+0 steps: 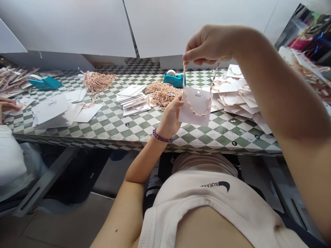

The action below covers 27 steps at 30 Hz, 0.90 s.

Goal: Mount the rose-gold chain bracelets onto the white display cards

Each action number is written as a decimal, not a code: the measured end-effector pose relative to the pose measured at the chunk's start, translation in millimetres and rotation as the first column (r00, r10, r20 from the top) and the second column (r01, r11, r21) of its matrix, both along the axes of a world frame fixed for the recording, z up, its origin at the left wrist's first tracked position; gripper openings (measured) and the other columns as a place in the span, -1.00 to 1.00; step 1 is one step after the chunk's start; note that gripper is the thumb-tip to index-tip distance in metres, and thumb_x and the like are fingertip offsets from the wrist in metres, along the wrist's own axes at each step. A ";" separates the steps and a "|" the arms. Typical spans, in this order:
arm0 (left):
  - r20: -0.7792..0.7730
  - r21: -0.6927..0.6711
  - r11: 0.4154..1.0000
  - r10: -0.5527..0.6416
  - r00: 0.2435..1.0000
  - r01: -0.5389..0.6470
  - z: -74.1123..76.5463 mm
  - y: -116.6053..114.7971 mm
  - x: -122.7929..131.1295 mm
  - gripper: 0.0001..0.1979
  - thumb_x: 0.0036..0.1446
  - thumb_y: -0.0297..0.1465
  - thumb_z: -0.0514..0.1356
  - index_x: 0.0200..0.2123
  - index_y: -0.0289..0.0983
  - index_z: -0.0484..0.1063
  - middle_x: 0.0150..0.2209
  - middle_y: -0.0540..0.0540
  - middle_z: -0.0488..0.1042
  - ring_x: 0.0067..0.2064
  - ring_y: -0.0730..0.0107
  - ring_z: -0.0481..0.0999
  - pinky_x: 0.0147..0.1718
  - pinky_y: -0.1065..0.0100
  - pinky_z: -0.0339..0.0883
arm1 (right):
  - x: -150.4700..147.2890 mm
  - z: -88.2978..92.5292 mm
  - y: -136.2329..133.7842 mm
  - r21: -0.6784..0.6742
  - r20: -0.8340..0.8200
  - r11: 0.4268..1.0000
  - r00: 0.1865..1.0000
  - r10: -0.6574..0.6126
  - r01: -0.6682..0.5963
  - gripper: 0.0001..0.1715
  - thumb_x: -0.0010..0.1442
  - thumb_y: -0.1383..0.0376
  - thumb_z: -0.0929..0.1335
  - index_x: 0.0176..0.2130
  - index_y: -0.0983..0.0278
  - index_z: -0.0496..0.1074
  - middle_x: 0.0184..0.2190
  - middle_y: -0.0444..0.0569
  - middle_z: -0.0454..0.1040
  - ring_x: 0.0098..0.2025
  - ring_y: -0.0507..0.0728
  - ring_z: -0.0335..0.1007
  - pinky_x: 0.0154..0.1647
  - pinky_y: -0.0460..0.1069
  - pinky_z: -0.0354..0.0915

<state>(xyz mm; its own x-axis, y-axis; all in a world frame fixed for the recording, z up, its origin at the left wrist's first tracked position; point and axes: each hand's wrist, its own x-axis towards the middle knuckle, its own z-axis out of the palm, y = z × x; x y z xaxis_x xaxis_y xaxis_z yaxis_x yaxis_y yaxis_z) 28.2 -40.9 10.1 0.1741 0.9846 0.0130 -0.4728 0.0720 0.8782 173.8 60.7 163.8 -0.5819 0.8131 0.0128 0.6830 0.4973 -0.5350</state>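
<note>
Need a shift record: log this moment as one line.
right hand: lifts rose-gold chain | left hand: holds white display card | nearby: teal tape dispenser

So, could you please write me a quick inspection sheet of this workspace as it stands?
Surface: green and white checkered table.
Job's things: a pinkish gold chain hangs across a white card.
Clutter: loose chain pile, stacked cards, scattered carded chains, teal tape dispenser.
Hands: right hand pinches the chain up high; left hand holds the card's edge, with a purple bead bracelet on the wrist.
Cables: nothing seen.
Surroundings: white panels behind the table; a co-worker's hand at the far left.
</note>
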 end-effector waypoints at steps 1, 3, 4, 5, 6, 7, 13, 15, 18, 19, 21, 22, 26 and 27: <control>-0.001 0.010 1.000 -0.005 1.000 0.005 -1.5 0.4 0.1 -0.62 0.14 -0.44 0.05 0.00 -0.24 0.48 -0.01 -0.07 0.63 0.01 0.18 0.63 -0.19 0.32 0.56 | 0.4 -3.9 1.4 -0.025 0.004 1.000 1.000 -0.014 0.014 -0.72 0.38 0.18 0.37 -0.13 0.33 0.59 -0.60 -0.27 0.29 -0.69 -0.19 -0.02 -0.66 -0.15 -0.04; -0.009 0.045 0.999 -0.003 1.000 0.004 -5.5 1.4 -0.1 -0.70 0.19 -0.35 0.13 -0.03 -0.23 0.49 -0.02 -0.09 0.64 0.03 0.16 0.62 -0.12 0.30 0.56 | 1.4 -9.3 3.0 -0.064 -0.007 0.998 1.000 -0.027 0.027 -0.75 0.39 0.21 0.36 -0.15 0.34 0.57 -0.59 -0.26 0.29 -0.67 -0.18 0.00 -0.63 -0.15 -0.01; -0.017 0.065 0.998 0.001 1.000 0.000 -7.5 1.8 -0.4 -0.72 0.20 -0.31 0.18 -0.04 -0.23 0.49 -0.03 -0.10 0.64 0.04 0.14 0.62 -0.09 0.28 0.55 | 1.7 -10.9 3.0 -0.079 -0.015 0.997 0.999 -0.028 0.027 -0.76 0.39 0.23 0.35 -0.17 0.35 0.56 -0.60 -0.26 0.27 -0.66 -0.18 -0.01 -0.62 -0.15 -0.02; -0.028 0.084 0.996 0.003 1.000 -0.001 -9.3 2.0 -0.8 -0.72 0.19 -0.27 0.22 -0.05 -0.23 0.49 -0.04 -0.11 0.64 0.04 0.13 0.62 -0.05 0.26 0.54 | 1.9 -11.8 2.5 -0.088 -0.023 0.996 0.999 -0.028 0.026 -0.76 0.40 0.25 0.35 -0.20 0.35 0.54 -0.61 -0.27 0.26 -0.66 -0.17 -0.01 -0.63 -0.15 -0.04; -0.042 0.102 0.995 0.003 0.999 0.001 -10.9 2.0 -1.2 -0.71 0.19 -0.24 0.26 -0.06 -0.22 0.48 -0.04 -0.11 0.63 0.04 0.12 0.61 -0.02 0.23 0.53 | 1.7 -12.1 1.5 -0.096 -0.030 0.995 0.999 -0.027 0.024 -0.77 0.41 0.26 0.34 -0.22 0.36 0.53 -0.62 -0.27 0.24 -0.66 -0.17 -0.01 -0.63 -0.15 -0.06; -0.055 0.118 0.993 -0.002 0.998 0.008 -12.2 2.0 -1.6 -0.70 0.18 -0.22 0.28 -0.06 -0.22 0.48 -0.04 -0.12 0.63 0.05 0.11 0.61 0.01 0.20 0.52 | 1.3 -12.1 0.0 -0.103 -0.036 0.994 0.999 -0.025 0.021 -0.76 0.41 0.27 0.33 -0.23 0.36 0.52 -0.63 -0.28 0.22 -0.66 -0.18 -0.02 -0.64 -0.16 -0.07; -0.038 0.158 0.987 0.014 0.999 -0.008 -16.1 2.4 -1.6 -0.73 0.24 -0.27 0.23 -0.04 -0.24 0.44 -0.03 -0.16 0.62 0.09 0.10 0.60 0.09 0.15 0.49 | -6.9 -4.0 -21.3 -0.224 -0.149 0.972 0.988 0.033 -0.066 -0.73 0.42 0.33 0.32 -0.32 0.39 0.45 -0.70 -0.29 0.18 -0.72 -0.18 -0.07 -0.72 -0.21 -0.13; -0.007 0.133 0.990 0.058 0.998 -0.057 -15.8 2.8 -0.3 -0.78 0.29 -0.37 0.17 -0.03 -0.26 0.44 -0.04 -0.14 0.62 0.12 0.15 0.59 0.15 0.16 0.46 | -9.9 1.5 -31.2 -0.230 -0.184 0.969 0.982 0.047 -0.089 -0.72 0.41 0.36 0.33 -0.37 0.40 0.43 -0.72 -0.29 0.17 -0.73 -0.17 -0.07 -0.75 -0.22 -0.14; 0.059 0.095 0.989 0.108 0.992 -0.113 -14.1 2.8 2.1 -0.79 0.33 -0.48 0.09 -0.03 -0.24 0.45 -0.05 -0.10 0.63 0.20 0.21 0.54 0.23 0.20 0.40 | -11.5 10.3 -42.1 -0.157 -0.165 0.982 0.983 0.081 -0.107 -0.75 0.37 0.32 0.38 -0.34 0.41 0.49 -0.71 -0.28 0.21 -0.73 -0.17 0.00 -0.78 -0.24 -0.06; 0.074 0.088 0.989 0.112 0.991 -0.118 -13.5 2.6 2.9 -0.78 0.34 -0.50 0.08 -0.04 -0.23 0.46 -0.06 -0.08 0.63 0.22 0.22 0.52 0.24 0.20 0.39 | -11.3 12.6 -43.6 -0.119 -0.138 0.987 0.986 0.091 -0.108 -0.75 0.36 0.28 0.40 -0.32 0.40 0.52 -0.69 -0.28 0.23 -0.73 -0.17 0.02 -0.77 -0.25 -0.02; 0.088 0.085 0.990 0.102 0.991 -0.110 -12.6 1.6 4.0 -0.78 0.35 -0.51 0.07 -0.05 -0.22 0.47 -0.08 -0.05 0.63 0.25 0.22 0.50 0.24 0.20 0.39 | -10.4 14.8 -42.5 -0.028 -0.069 0.994 0.992 0.106 -0.108 -0.71 0.33 0.17 0.43 -0.28 0.37 0.57 -0.66 -0.27 0.28 -0.71 -0.16 0.09 -0.75 -0.25 0.06; 0.091 0.087 0.990 0.099 0.991 -0.107 -12.3 1.1 4.4 -0.78 0.36 -0.50 0.07 -0.06 -0.21 0.48 -0.07 -0.05 0.63 0.25 0.20 0.50 0.22 0.20 0.40 | -10.1 14.5 -40.2 0.019 -0.029 0.994 0.993 0.110 -0.110 -0.68 0.31 0.12 0.43 -0.27 0.35 0.59 -0.64 -0.27 0.31 -0.70 -0.16 0.12 -0.74 -0.25 0.09; 0.072 0.094 0.992 0.081 0.994 -0.088 -11.6 -0.3 3.6 -0.76 0.37 -0.30 0.08 -0.03 -0.21 0.49 0.01 -0.10 0.62 0.20 0.07 0.54 0.09 0.16 0.50 | -11.2 6.5 -25.4 0.187 0.126 0.979 0.990 0.061 -0.084 -0.66 0.30 0.08 0.44 -0.23 0.32 0.64 -0.56 -0.27 0.42 -0.68 -0.17 0.17 -0.72 -0.25 0.10; 0.063 0.087 0.994 0.067 0.996 -0.072 -11.5 -0.2 3.0 -0.71 0.38 -0.23 0.06 -0.02 -0.21 0.50 0.02 -0.11 0.61 0.19 0.05 0.55 0.05 0.15 0.52 | -11.8 3.5 -21.9 0.201 0.150 0.977 0.988 0.037 -0.067 -0.68 0.30 0.11 0.44 -0.23 0.33 0.64 -0.55 -0.28 0.43 -0.68 -0.19 0.17 -0.71 -0.25 0.08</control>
